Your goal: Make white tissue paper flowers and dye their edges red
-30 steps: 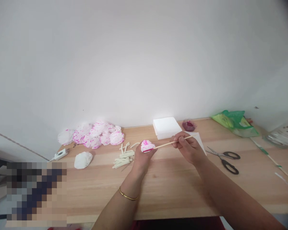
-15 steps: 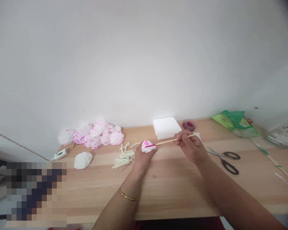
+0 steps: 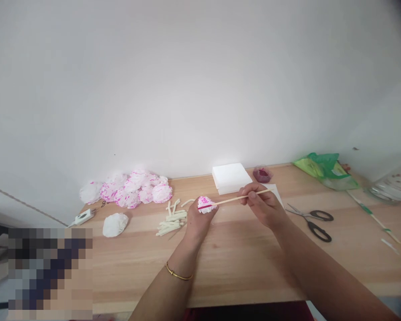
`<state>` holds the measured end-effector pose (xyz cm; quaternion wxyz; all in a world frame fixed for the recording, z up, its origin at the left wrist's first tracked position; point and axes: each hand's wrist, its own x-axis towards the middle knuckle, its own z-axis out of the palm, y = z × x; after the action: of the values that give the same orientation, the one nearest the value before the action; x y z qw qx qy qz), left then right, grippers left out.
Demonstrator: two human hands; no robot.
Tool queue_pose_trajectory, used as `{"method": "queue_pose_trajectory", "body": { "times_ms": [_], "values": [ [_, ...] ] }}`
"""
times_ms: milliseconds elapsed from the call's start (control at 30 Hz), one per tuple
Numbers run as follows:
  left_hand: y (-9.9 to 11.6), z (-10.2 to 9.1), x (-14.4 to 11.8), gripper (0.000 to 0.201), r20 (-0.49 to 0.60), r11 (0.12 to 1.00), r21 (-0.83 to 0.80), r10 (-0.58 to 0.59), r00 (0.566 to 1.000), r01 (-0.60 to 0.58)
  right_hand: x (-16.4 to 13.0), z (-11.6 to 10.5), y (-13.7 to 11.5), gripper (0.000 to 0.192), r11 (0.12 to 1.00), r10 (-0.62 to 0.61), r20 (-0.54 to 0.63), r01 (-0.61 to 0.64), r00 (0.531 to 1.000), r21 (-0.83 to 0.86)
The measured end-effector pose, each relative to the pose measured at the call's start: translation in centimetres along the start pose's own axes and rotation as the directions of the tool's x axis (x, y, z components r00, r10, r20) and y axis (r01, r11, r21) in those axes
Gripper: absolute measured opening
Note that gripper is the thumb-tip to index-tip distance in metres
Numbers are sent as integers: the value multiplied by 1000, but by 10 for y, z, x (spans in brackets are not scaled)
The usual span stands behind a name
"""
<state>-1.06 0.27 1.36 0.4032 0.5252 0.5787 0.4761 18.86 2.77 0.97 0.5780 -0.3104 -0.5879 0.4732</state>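
My left hand (image 3: 199,223) is closed around a white paper flower (image 3: 206,205) with pink streaks on its ruffled top. Pinched in my right hand (image 3: 261,205) is a thin wooden stick (image 3: 229,200), slanting down to the left. Its dark pink tip lies across the flower's top. Behind my right hand stands a small clear cup (image 3: 262,174) of dark red-pink liquid. A stack of white paper (image 3: 232,178) sits to the left of the cup. Left of my left hand lies a pile of pale cream strips (image 3: 172,222).
Several pink-streaked paper flowers (image 3: 130,189) are heaped at the back left, with a plain white one (image 3: 115,224) in front. A white plug (image 3: 84,217) lies at the left edge. To the right are black-handled scissors (image 3: 312,219), a green plastic bag (image 3: 330,171), a green-banded stick (image 3: 374,217) and a clear container (image 3: 392,185).
The stick's pink tip has shifted slightly left and down across the flower, and my right hand has moved a little left with it. My left hand stays about in place.
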Motion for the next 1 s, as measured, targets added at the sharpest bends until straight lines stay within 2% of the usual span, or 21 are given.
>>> {"method": "queue_pose_trajectory", "body": {
  "times_ms": [133, 333, 533, 700, 900, 1000],
  "values": [
    [1, 0, 0, 24, 13, 1000, -14, -5, 1000, 5, 0, -3, -1, 22, 998, 17, 67, -13, 998, -59],
    [1, -1, 0, 24, 15, 999, 32, -30, 999, 30, 1, -10, -3, 20, 999, -28, 63, 30, 998, -24],
    [2, -1, 0, 25, 28, 1000, 10, -26, 999, 26, 1, -11, -2, 14, 997, 3, 239, 16, 971, -74],
    [-1, -1, 1, 24, 26, 1000, 15, -21, 999, 20, 1, -13, -1, 15, 999, -22, 149, 27, 989, -27],
    [-2, 1, 0, 25, 6, 999, 43, 2, 1000, -3, 1, -10, 1, 15, 1000, 9, 149, -6, 989, -22],
    [0, 0, -1, 22, 7, 998, 68, 17, 1000, -17, 2, -11, 0, 17, 999, -16, 79, 18, 997, -32]
  ]
}}
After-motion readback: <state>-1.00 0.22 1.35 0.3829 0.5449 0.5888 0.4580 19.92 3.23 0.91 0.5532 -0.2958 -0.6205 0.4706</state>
